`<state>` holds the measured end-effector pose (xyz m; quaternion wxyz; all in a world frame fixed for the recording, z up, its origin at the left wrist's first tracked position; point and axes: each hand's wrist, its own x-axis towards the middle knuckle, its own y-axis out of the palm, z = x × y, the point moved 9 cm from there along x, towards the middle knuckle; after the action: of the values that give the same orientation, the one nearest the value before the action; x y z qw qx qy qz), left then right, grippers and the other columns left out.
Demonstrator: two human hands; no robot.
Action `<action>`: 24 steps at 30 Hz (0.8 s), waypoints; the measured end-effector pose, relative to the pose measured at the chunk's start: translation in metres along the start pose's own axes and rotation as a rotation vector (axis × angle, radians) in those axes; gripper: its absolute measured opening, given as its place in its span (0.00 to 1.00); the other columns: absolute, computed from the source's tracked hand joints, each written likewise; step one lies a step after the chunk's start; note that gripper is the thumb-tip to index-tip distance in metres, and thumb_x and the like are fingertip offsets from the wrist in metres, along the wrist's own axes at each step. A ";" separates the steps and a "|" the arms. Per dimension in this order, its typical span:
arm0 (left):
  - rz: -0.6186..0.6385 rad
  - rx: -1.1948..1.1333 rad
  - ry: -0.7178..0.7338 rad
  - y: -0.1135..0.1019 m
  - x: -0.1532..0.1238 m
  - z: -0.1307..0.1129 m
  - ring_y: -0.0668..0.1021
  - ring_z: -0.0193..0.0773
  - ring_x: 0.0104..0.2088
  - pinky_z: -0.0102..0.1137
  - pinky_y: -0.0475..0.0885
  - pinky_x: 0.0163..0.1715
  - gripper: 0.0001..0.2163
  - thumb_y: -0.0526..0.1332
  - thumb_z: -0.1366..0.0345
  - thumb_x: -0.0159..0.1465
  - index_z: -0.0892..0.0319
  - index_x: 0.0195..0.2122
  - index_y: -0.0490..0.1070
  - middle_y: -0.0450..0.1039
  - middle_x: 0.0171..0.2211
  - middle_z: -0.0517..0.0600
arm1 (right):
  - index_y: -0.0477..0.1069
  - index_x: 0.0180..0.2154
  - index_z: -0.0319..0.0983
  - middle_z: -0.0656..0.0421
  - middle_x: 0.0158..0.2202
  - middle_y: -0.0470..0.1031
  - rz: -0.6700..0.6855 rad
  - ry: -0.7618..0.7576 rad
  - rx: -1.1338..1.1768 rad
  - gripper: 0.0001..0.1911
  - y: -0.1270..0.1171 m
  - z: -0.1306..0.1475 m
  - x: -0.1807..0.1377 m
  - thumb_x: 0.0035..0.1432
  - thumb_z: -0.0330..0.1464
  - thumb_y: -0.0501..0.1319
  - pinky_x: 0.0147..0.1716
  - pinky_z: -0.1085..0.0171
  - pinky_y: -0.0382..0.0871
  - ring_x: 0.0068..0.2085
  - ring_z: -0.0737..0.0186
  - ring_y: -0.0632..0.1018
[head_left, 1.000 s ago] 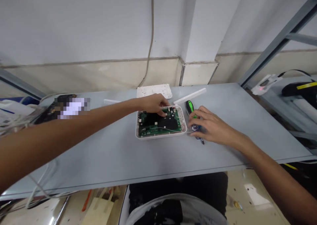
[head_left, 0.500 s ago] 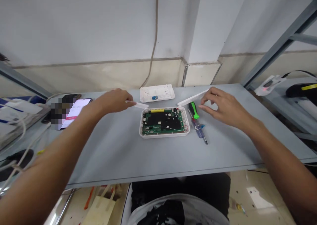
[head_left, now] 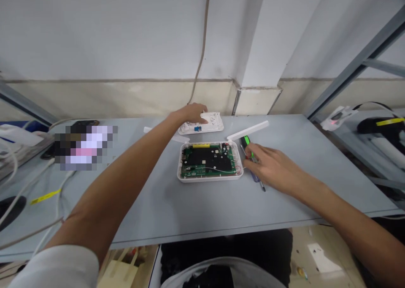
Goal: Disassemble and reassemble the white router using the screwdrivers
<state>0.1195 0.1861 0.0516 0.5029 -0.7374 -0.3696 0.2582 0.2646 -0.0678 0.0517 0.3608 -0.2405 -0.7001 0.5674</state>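
Observation:
My left hand [head_left: 193, 111] reaches over the white plastic cover [head_left: 215, 121], fingers at its far edge and thumb on its inner face, seemingly gripping the rim. A small blue part [head_left: 198, 129] sits in the cover. Nearer stands the open router body [head_left: 210, 178], its green circuit board [head_left: 194, 169] partly under a black plate. A thin white wire [head_left: 221, 170] runs across the board to my right hand [head_left: 264, 163], whose closed fingers seem to pinch its end; the exact contact is hidden. Beneath this hand lie screwdrivers, one with a green and black handle [head_left: 245, 140].
White antennas spread from the router's back corners, the right antenna [head_left: 249, 129] and the left antenna [head_left: 152, 130]. Phones [head_left: 91, 146], partly blurred out, lie at the left beside cables [head_left: 60, 191]. A scanner-like white device [head_left: 338, 118] is at the far right, beyond a metal frame [head_left: 360, 64].
My left hand has left the left antenna and moved right to the cover. My right hand has come down and left from near the right antenna, over the screwdrivers and the wire's end.

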 end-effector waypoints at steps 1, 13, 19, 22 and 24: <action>0.010 0.002 -0.003 0.004 0.006 0.000 0.78 0.48 0.57 0.34 0.68 0.58 0.23 0.71 0.62 0.61 0.63 0.57 0.77 0.79 0.56 0.56 | 0.75 0.38 0.40 0.48 0.43 0.76 -0.032 0.021 -0.016 0.20 -0.005 0.000 0.000 0.65 0.19 0.47 0.28 0.55 0.72 0.35 0.53 0.78; -0.214 -0.069 -0.058 -0.022 0.005 -0.031 0.76 0.50 0.50 0.42 0.68 0.57 0.13 0.77 0.72 0.54 0.61 0.37 0.75 0.79 0.45 0.55 | 0.79 0.45 0.42 0.58 0.39 0.83 -0.647 0.002 0.536 0.10 -0.045 -0.007 0.040 0.72 0.27 0.59 0.35 0.61 0.82 0.34 0.63 0.84; -0.602 -0.324 -0.066 -0.072 -0.059 -0.028 0.77 0.49 0.48 0.46 0.73 0.50 0.10 0.66 0.73 0.63 0.53 0.39 0.67 0.77 0.45 0.53 | 0.82 0.43 0.46 0.57 0.42 0.83 -0.628 0.195 0.999 0.06 -0.018 -0.031 0.035 0.69 0.33 0.65 0.37 0.59 0.82 0.40 0.59 0.85; -0.664 -0.957 -0.067 -0.058 -0.094 -0.001 0.80 0.49 0.47 0.43 0.79 0.40 0.18 0.69 0.70 0.58 0.53 0.47 0.68 0.80 0.47 0.50 | 0.83 0.43 0.46 0.55 0.48 0.81 -0.605 0.204 1.143 0.07 -0.009 -0.035 0.032 0.65 0.30 0.68 0.46 0.56 0.81 0.50 0.57 0.82; -0.645 -1.117 -0.072 -0.042 -0.114 0.005 0.82 0.51 0.48 0.42 0.81 0.39 0.21 0.69 0.70 0.54 0.55 0.50 0.70 0.81 0.50 0.52 | 0.84 0.45 0.48 0.55 0.50 0.80 -0.570 0.182 1.297 0.10 -0.003 -0.034 0.032 0.64 0.29 0.68 0.49 0.55 0.80 0.55 0.54 0.80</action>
<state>0.0361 0.1067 0.0895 0.0829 -0.7310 -0.6679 -0.1126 0.2715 -0.0235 0.0657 0.6225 0.1686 -0.2244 0.7305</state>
